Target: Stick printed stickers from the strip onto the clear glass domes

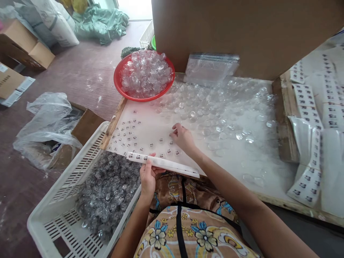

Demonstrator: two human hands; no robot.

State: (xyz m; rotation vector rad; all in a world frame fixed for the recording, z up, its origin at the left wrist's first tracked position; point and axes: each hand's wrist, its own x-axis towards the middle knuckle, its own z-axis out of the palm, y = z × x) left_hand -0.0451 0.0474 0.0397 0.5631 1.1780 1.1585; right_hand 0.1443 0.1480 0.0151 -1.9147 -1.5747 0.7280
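Observation:
My left hand (pixel 147 179) grips a folded white sticker strip (pixel 169 166) with small black panda-like prints, at the front edge of the white tabletop (pixel 150 123). Over the middle of the table, my right hand (pixel 184 139) is closed in a pinch; anything between its fingertips is too small to make out. Left of it and just below lie several small panda-like prints (pixel 151 145), apparently on clear discs hard to see against the white. Many plain clear discs (pixel 219 129) are spread beyond and to the right of that hand.
A red basin (pixel 116 84) heaped with clear discs stands at the back left corner. Beside my left arm, a white crate (pixel 40 215) holds many printed clear pieces. Plastic bags (pixel 209 68) lean on a cardboard panel (pixel 228 32). Sticker sheets (pixel 306 172) lie right, past a wooden rail (pixel 285 125).

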